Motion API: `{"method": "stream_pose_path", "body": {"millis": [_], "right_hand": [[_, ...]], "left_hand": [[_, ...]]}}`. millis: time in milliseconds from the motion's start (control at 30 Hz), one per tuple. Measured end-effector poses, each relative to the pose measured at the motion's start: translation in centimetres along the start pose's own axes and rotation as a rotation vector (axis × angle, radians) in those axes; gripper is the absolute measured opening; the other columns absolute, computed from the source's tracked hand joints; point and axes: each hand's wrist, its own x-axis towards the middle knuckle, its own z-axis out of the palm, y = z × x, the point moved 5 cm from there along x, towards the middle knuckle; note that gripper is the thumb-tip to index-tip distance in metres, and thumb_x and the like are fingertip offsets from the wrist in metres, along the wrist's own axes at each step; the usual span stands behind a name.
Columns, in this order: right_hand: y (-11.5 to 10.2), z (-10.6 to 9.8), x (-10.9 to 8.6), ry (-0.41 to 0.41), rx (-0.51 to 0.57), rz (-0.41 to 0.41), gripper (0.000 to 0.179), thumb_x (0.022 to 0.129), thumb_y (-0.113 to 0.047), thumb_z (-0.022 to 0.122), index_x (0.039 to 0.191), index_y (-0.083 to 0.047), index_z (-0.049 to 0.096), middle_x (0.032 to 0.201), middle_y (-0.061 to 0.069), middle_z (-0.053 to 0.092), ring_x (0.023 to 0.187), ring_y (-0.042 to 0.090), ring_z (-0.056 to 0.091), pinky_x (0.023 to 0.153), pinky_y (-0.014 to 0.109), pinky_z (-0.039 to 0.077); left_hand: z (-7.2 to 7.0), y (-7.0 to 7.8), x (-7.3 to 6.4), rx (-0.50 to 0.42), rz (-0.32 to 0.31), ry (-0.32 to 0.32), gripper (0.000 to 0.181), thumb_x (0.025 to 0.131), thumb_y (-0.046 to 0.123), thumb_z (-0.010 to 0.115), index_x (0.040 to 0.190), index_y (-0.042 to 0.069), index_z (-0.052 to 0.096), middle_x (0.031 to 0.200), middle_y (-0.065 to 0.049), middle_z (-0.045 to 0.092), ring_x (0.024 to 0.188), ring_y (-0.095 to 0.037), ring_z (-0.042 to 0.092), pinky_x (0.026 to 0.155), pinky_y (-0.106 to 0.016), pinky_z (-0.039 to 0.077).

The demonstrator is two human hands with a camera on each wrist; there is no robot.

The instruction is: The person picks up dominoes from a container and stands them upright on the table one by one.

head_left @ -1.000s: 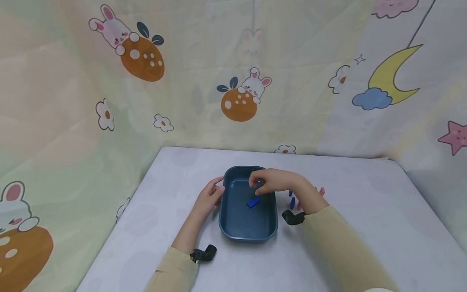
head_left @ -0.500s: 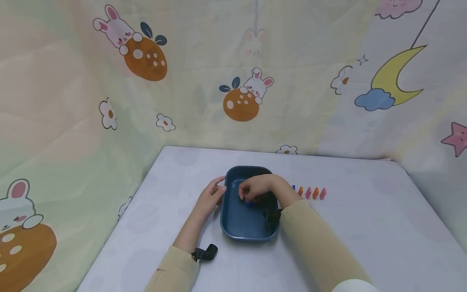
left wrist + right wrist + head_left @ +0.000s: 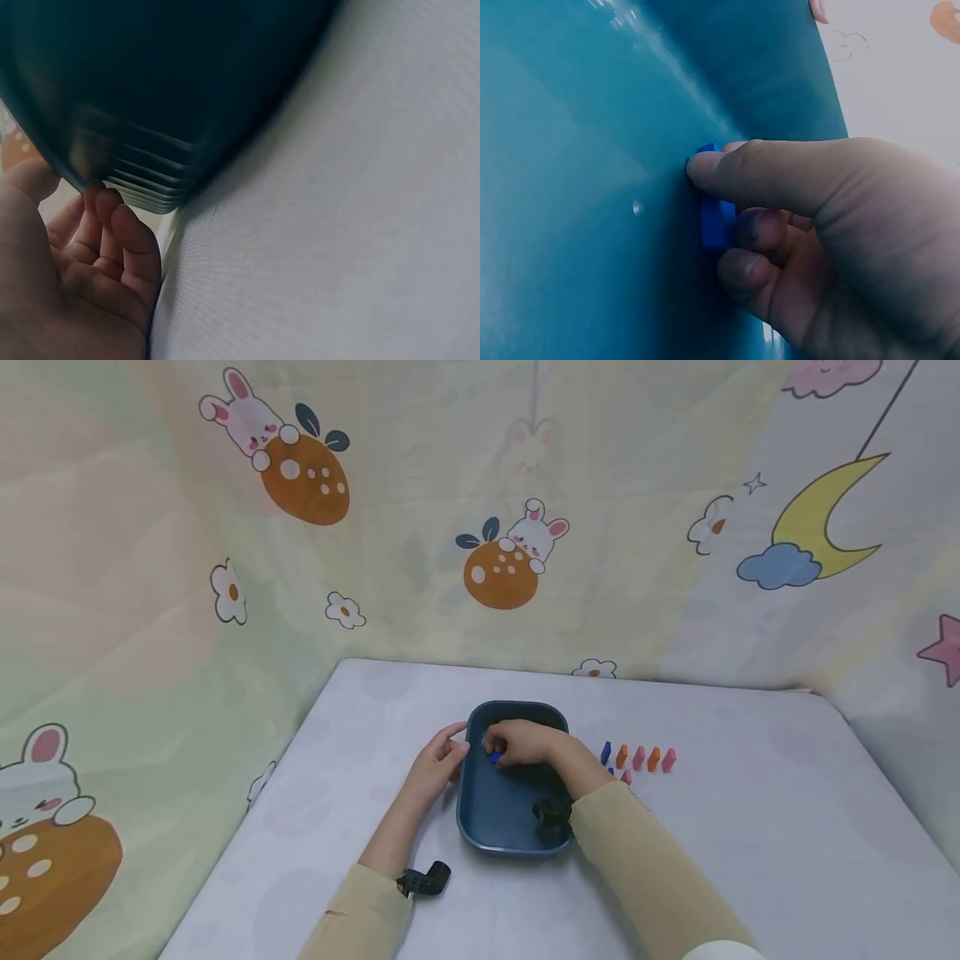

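A deep blue-green plastic tray (image 3: 513, 839) stands on the table. My right hand (image 3: 528, 743) reaches inside it, near the far left part. Thumb and fingers pinch a small blue block (image 3: 716, 217), seen close up in the right wrist view at the tray's inner wall; the fingers hide part of it. Outside the tray, my left hand (image 3: 435, 766) holds the left rim. In the left wrist view, the left hand's curled fingertips (image 3: 105, 199) touch the ribbed outer wall just under the rim.
Right of the tray, a row of small upright blocks stands on the white table (image 3: 750, 827): a blue block (image 3: 606, 753), an orange block (image 3: 622, 756), a pink block (image 3: 638, 757) and others. A few more lie partly behind my right forearm. Patterned cloth walls enclose the table.
My right hand has come down into the tray, pinched the blue block lying there and moved it toward the left wall. The left hand stays at the rim.
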Motion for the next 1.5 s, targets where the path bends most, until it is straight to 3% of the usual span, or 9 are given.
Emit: {"method": "stream_pose_path", "body": {"millis": [267,433,667,833,1033,1167,1333,1500], "right_hand": [[0.0,-1.0,-0.5,0.029,-0.001,-0.027,0.017,0.092,-0.019,0.068,0.109,-0.021,0.067,0.098,-0.004,0.061,0.09,0.016,0.057,0.08,0.031,0.05],[0.0,-2.8,-2.0,0.093,0.104,-0.039,0.021,0.093,-0.017,0.065,0.114,-0.018,0.064,0.102,-0.001,0.061,0.089,0.017,0.058,0.077,0.03,0.052],[1.1,-5.7,-6.6,0.201,0.265,-0.059,0.029,0.094,-0.012,0.063,0.122,-0.009,0.057,0.107,0.008,0.06,0.084,0.02,0.059,0.077,0.033,0.053],[2.8,-6.9,-10.9,0.298,0.284,-0.012,0.028,0.095,-0.014,0.063,0.122,-0.012,0.056,0.099,0.005,0.06,0.086,0.022,0.057,0.076,0.035,0.051],[5.9,-6.0,-15.5,0.376,0.329,0.063,0.028,0.094,-0.017,0.066,0.119,-0.018,0.055,0.094,0.01,0.061,0.076,0.031,0.061,0.06,0.039,0.054],[7.9,-5.0,-18.3,0.447,0.286,0.082,0.028,0.093,-0.013,0.067,0.118,-0.019,0.056,0.099,0.008,0.062,0.077,0.023,0.063,0.065,0.031,0.054],[9.8,-3.9,-21.2,0.553,0.188,0.093,0.027,0.09,-0.009,0.07,0.115,-0.015,0.06,0.099,0.001,0.059,0.079,0.015,0.054,0.065,0.024,0.048],[11.6,-2.3,-22.4,0.554,0.147,0.127,0.028,0.09,-0.01,0.071,0.116,-0.016,0.062,0.096,-0.002,0.057,0.08,0.013,0.051,0.064,0.022,0.046]], "left_hand": [[0.1,0.0,0.1,0.013,-0.002,0.001,0.047,0.097,0.046,0.059,0.141,0.033,0.05,0.102,-0.006,0.066,0.08,-0.02,0.064,0.074,-0.03,0.052],[0.1,0.0,0.1,0.003,-0.011,0.012,0.047,0.096,0.047,0.06,0.14,0.034,0.051,0.101,-0.007,0.065,0.08,-0.021,0.062,0.073,-0.03,0.052],[0.1,0.0,0.1,0.007,-0.028,0.028,0.044,0.096,0.045,0.061,0.138,0.035,0.053,0.099,-0.006,0.065,0.079,-0.021,0.062,0.071,-0.03,0.052],[0.1,0.0,0.2,0.02,-0.041,0.043,0.043,0.097,0.043,0.06,0.138,0.035,0.053,0.1,-0.006,0.065,0.079,-0.021,0.062,0.072,-0.03,0.052],[0.1,0.1,0.2,0.02,-0.046,0.045,0.046,0.096,0.044,0.061,0.14,0.032,0.052,0.101,-0.007,0.065,0.079,-0.02,0.061,0.072,-0.03,0.051],[0.1,0.0,0.3,0.019,-0.045,0.046,0.046,0.096,0.044,0.06,0.14,0.033,0.052,0.102,-0.007,0.065,0.079,-0.02,0.061,0.072,-0.03,0.05],[0.1,0.0,0.3,0.016,-0.037,0.045,0.043,0.097,0.042,0.06,0.138,0.035,0.053,0.1,-0.008,0.065,0.079,-0.022,0.061,0.071,-0.03,0.051],[0.2,0.0,0.3,0.016,-0.05,0.048,0.042,0.097,0.041,0.06,0.138,0.035,0.053,0.099,-0.006,0.065,0.079,-0.022,0.061,0.071,-0.03,0.051]]}}
